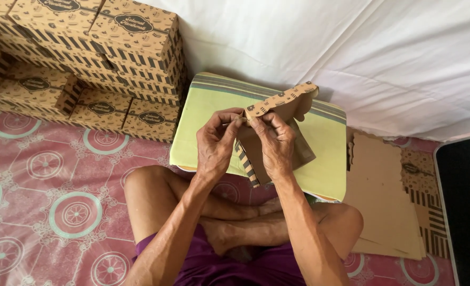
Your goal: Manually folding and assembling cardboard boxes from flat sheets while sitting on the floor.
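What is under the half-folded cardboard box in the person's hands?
Under the half-folded box, held by the left hand and right hand, lies a green cushion with a striped edge. The cushion's middle is covered by box and hands.

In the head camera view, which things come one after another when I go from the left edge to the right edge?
Stack of folded boxes → left hand → right hand holding the half-folded box → pile of flat cardboard sheets → black mat.

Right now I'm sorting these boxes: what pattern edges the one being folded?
Dark and tan stripes along the half-folded box's edge, clearest in the head view.
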